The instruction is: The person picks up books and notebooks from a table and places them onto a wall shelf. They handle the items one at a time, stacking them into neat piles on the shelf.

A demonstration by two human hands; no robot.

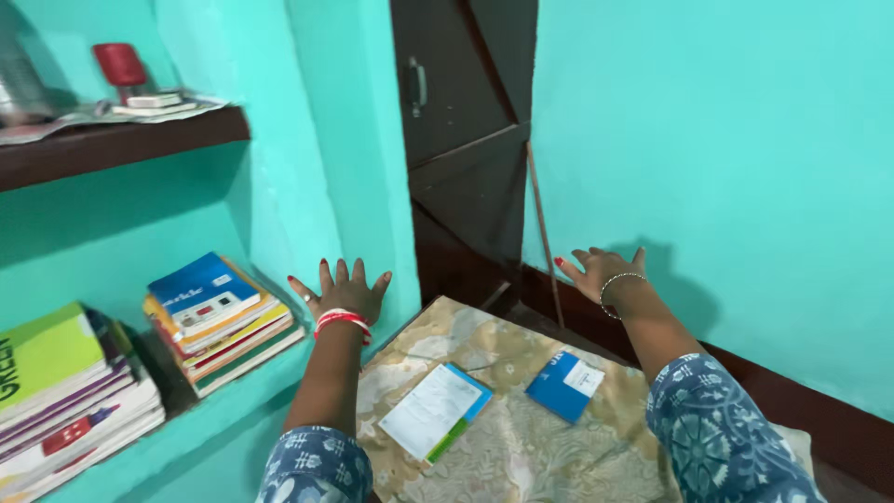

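Patterned blue sleeves (722,438) frame a beige printed cloth (503,447) bearing a white booklet (434,411) and a blue booklet (564,385). Beyond them, the left hand (343,291) and right hand (601,271) reach forward, fingers spread wide, holding nothing, near the turquoise wall (717,140). Stacked books (222,319) sit leftward.

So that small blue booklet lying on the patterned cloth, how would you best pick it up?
The small blue booklet lies flat and tilted on the patterned cloth, so there is no edge to pinch from above. Probably come from the right hand side, slide fingertips under its near right edge, which looks clear of the white-and-blue booklet, then pinch with the thumb on top.
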